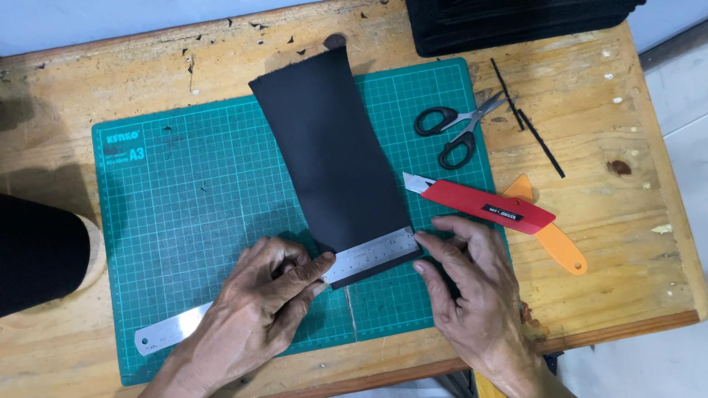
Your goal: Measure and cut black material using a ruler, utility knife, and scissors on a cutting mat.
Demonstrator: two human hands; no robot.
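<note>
Steel ruler pinned, left hand flat, fingers spread

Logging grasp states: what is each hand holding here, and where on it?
Nothing is lifted. The left hand presses the steel ruler near its middle, on the black fabric strip. The right hand has fingertips at the ruler's right end.
</note>
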